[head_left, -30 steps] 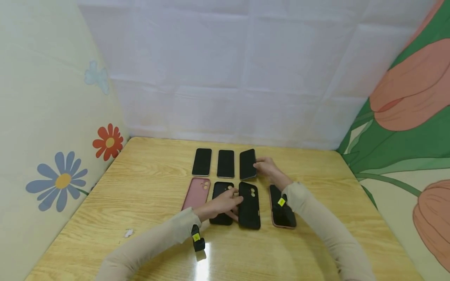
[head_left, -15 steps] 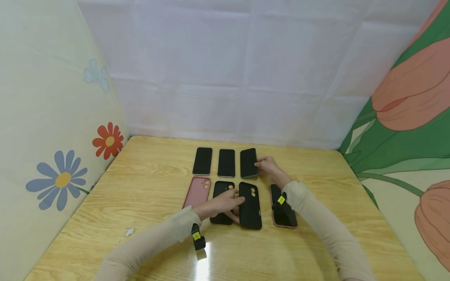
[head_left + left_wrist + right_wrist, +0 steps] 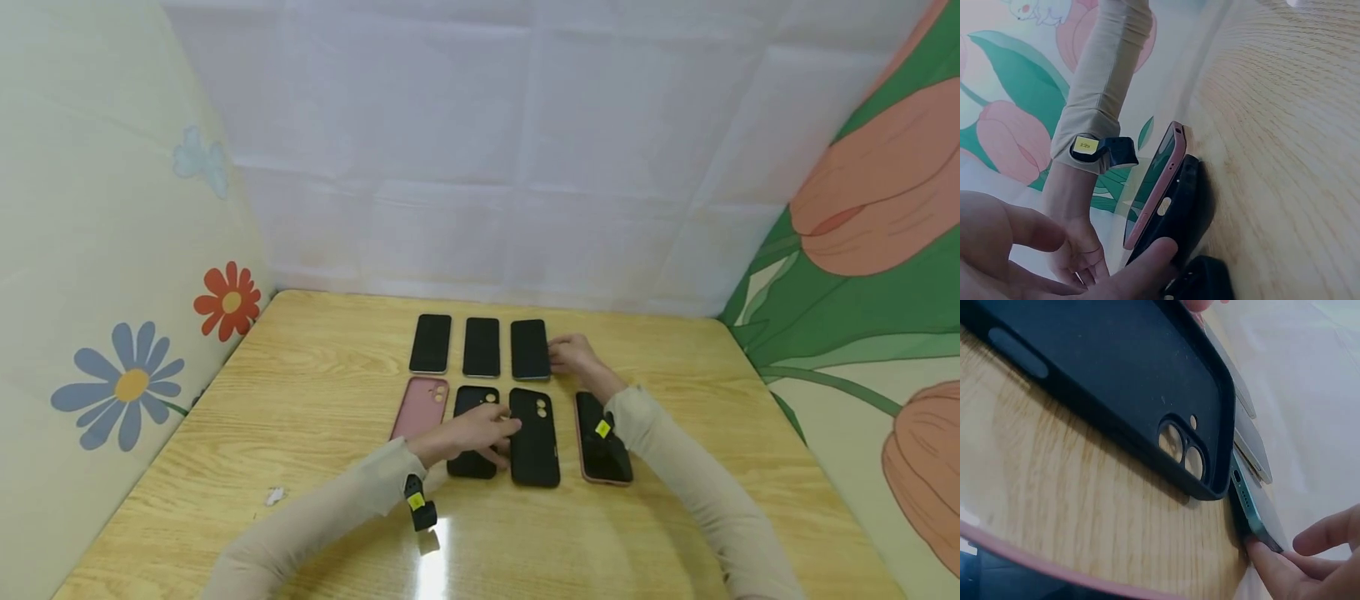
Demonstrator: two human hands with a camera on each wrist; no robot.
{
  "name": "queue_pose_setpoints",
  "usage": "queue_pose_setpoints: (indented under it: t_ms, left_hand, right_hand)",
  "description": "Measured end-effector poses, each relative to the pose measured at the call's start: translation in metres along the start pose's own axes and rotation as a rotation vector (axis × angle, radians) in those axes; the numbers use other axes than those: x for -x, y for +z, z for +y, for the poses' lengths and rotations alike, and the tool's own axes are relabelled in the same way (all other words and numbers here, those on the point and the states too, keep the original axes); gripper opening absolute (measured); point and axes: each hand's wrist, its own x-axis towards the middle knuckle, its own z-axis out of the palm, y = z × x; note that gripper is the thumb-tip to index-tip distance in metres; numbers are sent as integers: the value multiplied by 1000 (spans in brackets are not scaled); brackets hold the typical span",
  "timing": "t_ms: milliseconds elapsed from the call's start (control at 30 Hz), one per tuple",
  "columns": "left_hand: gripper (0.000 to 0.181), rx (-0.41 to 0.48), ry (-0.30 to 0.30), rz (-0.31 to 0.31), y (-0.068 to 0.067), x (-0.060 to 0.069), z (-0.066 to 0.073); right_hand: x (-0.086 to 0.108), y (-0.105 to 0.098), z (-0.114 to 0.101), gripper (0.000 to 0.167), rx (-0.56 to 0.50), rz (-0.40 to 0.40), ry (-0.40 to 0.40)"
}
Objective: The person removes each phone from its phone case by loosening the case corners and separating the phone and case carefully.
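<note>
A black phone case [image 3: 534, 437], with its inside and camera holes facing up, is gripped along its left edge by my left hand [image 3: 476, 433]. In the left wrist view the left thumb [image 3: 1154, 259] presses the rim of that case. At the far right of the back row, my right hand [image 3: 573, 354] holds the lower right corner of a dark-screened phone [image 3: 530, 348]. Its teal edge [image 3: 1246, 497] shows in the right wrist view, with one fingertip low against it. A second black case [image 3: 474, 467] lies partly hidden beneath my left hand.
Two more phones, one at the left [image 3: 431, 343] and one in the middle [image 3: 482, 347], lie in the back row. A pink case [image 3: 420, 408] is at the left. A pink-cased phone [image 3: 603, 450] lies below the right wrist. A white scrap [image 3: 275, 496] is near the front left.
The phone at my right hand was tilted up and now lies flatter, with the hand lower on its right edge. The black case under my left hand has shifted very slightly.
</note>
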Motion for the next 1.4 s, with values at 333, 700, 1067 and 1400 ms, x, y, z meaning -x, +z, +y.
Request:
queue_pose_setpoints:
  t_ms: [333, 700, 1067, 1400]
  left_hand:
    - [56, -2, 7, -4, -10, 3, 4]
    - [49, 38, 68, -4, -16, 8, 7]
    - [39, 57, 84, -20, -9, 6, -1]
    - [29, 43, 121, -24, -3, 4, -8]
  right_hand:
    - [3, 2, -9, 40, 28, -49, -53]
    - [6, 0, -9, 37, 113, -45, -105]
    - [12, -13, 0, 32, 179, -109, -153]
    - [22, -21, 9, 28, 226, -148, -218]
